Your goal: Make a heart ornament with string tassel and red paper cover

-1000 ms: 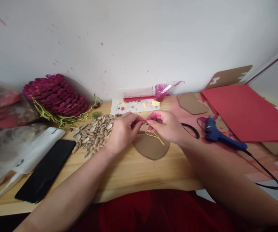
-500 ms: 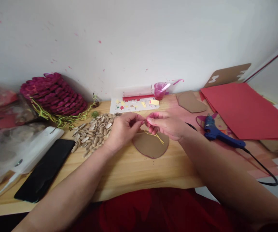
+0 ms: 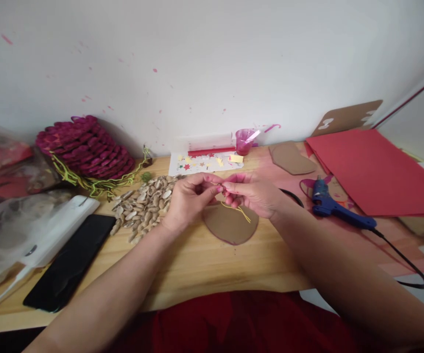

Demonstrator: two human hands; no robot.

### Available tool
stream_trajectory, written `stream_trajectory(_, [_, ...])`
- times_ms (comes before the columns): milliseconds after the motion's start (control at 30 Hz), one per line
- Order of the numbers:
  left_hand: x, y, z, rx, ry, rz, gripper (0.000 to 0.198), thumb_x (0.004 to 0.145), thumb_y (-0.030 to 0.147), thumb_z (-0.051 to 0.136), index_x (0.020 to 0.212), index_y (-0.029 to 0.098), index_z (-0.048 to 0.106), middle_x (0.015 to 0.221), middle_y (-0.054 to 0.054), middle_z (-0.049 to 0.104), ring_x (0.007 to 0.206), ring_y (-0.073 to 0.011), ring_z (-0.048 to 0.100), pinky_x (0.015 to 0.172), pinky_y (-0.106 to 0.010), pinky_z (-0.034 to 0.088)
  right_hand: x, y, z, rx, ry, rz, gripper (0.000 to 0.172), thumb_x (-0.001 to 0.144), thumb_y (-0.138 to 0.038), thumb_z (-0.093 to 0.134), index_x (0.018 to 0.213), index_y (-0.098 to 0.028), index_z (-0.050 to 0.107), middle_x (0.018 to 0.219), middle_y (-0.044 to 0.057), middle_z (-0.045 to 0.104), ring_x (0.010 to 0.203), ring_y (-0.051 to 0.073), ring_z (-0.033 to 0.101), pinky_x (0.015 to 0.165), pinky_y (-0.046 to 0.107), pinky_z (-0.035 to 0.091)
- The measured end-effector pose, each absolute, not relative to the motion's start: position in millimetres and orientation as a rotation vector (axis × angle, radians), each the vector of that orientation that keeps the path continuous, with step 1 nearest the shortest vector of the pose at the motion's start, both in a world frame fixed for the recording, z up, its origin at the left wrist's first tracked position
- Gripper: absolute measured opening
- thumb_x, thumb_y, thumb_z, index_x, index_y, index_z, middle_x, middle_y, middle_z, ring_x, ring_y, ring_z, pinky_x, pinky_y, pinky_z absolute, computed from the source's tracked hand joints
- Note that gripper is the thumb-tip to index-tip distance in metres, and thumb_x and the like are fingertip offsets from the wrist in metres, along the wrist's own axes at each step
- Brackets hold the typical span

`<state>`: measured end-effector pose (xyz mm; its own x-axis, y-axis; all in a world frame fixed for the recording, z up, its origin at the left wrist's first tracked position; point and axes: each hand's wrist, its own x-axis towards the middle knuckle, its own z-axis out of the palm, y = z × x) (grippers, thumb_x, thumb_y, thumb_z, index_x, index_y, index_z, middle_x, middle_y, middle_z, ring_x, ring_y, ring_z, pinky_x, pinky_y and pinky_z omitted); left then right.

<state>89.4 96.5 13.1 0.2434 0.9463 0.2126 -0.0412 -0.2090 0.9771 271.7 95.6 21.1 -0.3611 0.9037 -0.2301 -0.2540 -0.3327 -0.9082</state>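
My left hand [image 3: 190, 200] and my right hand [image 3: 252, 192] meet fingertip to fingertip above the table. Thumb and fingers of each are pinched together around a tiny brownish bit [image 3: 221, 186], mostly hidden by the fingertips. A thin yellow string [image 3: 239, 210] trails from under my right fingers, its loose ends over a rounded piece of brown cardboard [image 3: 230, 228] with a purple edge. The cardboard lies flat on the wood right below my hands. Close to my left hand spreads a pile of peanut shells [image 3: 144, 208].
A blue glue gun [image 3: 339, 211] with a black cord lies at right, near red sheets [image 3: 374, 171] and cut cardboard [image 3: 293, 159]. Behind are a pink cup [image 3: 244, 142] and star-covered paper [image 3: 177, 166]. Leftward: a magenta scaly object [image 3: 87, 149], a phone [image 3: 70, 262] and a white power bank [image 3: 59, 228].
The whole view has shifted slightly, so everything sits a little lower. Both hands stay pinched together at the same spot, with only small finger movement; the string still hangs below.
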Motion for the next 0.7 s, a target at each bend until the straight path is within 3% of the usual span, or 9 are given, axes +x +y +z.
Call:
stream_trajectory(267, [91.4,91.2,16.9,1.477,0.941,1.24,0.025,0.079,0.039,0.081,0.084,0.016,0.07,0.067,0.0,0.068,0.053,-0.0095,0.061,0.05,-0.019,0.053,267.6,95.3,20.0,-0.909,-0.926,1.939,0.008,0.078,-0.019,0.08,0.077,-0.013,0.075,0.066,0.001,0.067,0.058,0.008,0.062,0.051,0.016,0.05])
stream_trajectory(467, [91.0,92.0,16.0,1.4,0.973,1.179,0.03,0.084,0.044,0.075,0.087,0.018,0.059,0.061,0.004,0.06,0.041,-0.0062,0.049,0.038,-0.017,0.043,265.1,90.8,23.3,-0.901,-1.023,1.864,0.017,0.074,-0.028,0.084,0.081,-0.015,0.075,0.07,0.0,0.067,0.059,0.008,0.063,0.051,0.017,0.05])
stream_trajectory(700, [90.6,89.7,14.5,1.424,1.002,1.118,0.034,0.088,0.053,0.068,0.094,0.022,0.053,0.057,0.006,0.059,0.035,-0.0074,0.049,0.033,-0.016,0.041,259.3,87.7,21.6,-0.984,-1.106,1.775,0.027,0.073,-0.038,0.085,0.076,-0.016,0.071,0.065,-0.002,0.066,0.05,0.007,0.058,0.043,0.018,0.047])
